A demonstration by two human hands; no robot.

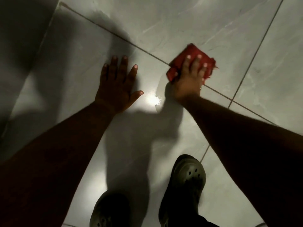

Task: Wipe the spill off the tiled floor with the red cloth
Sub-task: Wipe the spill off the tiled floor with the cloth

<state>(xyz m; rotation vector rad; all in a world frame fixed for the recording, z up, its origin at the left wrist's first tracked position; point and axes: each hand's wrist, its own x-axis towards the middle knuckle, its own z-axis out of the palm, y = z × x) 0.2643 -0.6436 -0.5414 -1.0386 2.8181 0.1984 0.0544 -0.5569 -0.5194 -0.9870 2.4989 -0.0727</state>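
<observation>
My right hand presses flat on a folded red cloth lying on the pale tiled floor, over a grout line. The cloth's frayed edge sticks out to the right of my fingers. My left hand rests palm down on the tile to the left, fingers spread, holding nothing. A wet glossy patch shines on the tile between the two hands, just below the cloth. Fainter wet streaks show near the far grout line at the top.
My two feet in dark clogs, the left one and the right one, stand on the tile at the bottom. Dark grout lines cross the floor. A deep shadow covers the left side.
</observation>
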